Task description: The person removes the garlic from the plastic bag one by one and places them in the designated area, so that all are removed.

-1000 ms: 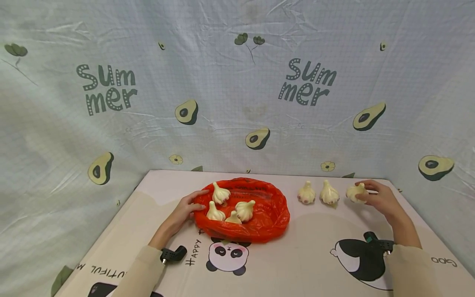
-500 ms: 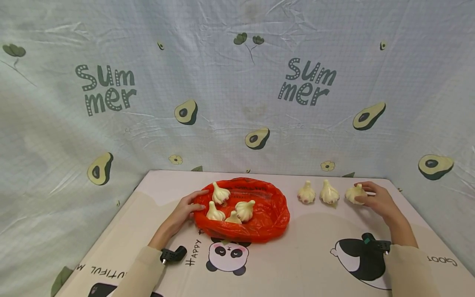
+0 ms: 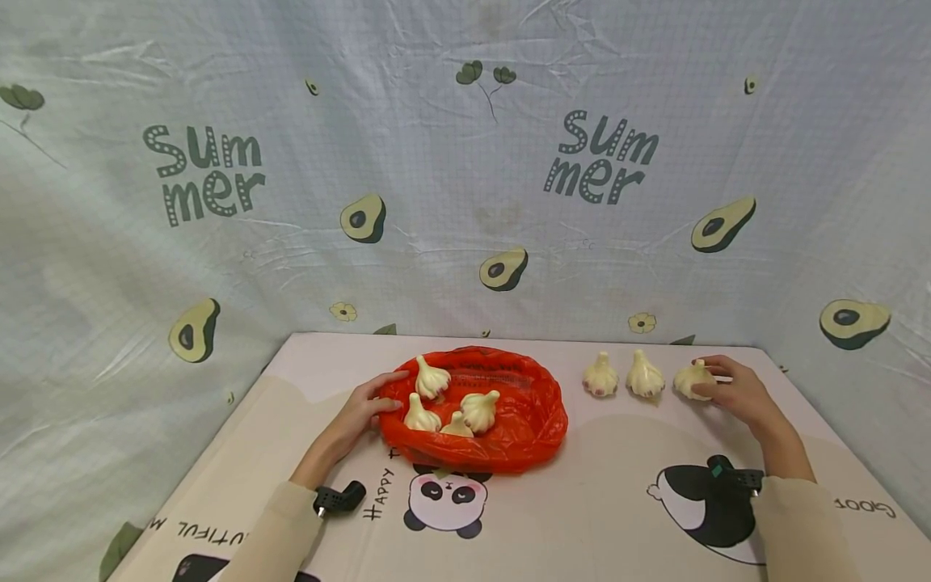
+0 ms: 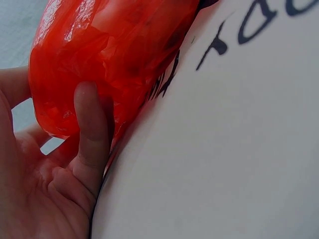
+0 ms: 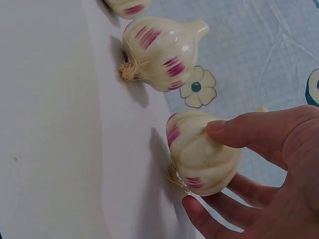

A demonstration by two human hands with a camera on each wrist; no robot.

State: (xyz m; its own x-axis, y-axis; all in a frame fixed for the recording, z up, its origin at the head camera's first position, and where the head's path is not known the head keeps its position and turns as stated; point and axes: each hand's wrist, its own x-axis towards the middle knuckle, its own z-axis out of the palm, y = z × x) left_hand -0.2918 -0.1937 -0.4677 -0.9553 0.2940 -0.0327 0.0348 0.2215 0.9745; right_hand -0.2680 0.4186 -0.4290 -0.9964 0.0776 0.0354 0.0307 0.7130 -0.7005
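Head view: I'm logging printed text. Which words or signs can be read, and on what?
"Summer", twice: pale blue cloth backdrop
"HAPPY": white rectangular printed tabletop; next letter partly hidden
"UTIFUL M", upside down: same tabletop, incomplete
"GOO", upside down: same tabletop; next letter unclear
Too blurred: dark print inside the thin red plastic bag
Too small: faint backdrop marks

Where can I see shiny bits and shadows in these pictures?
Left wrist view: whitish shine on the red bag; right wrist view: a small bright glint on the middle garlic, grey shadows on the table; head view: soft shadow near the left hand.
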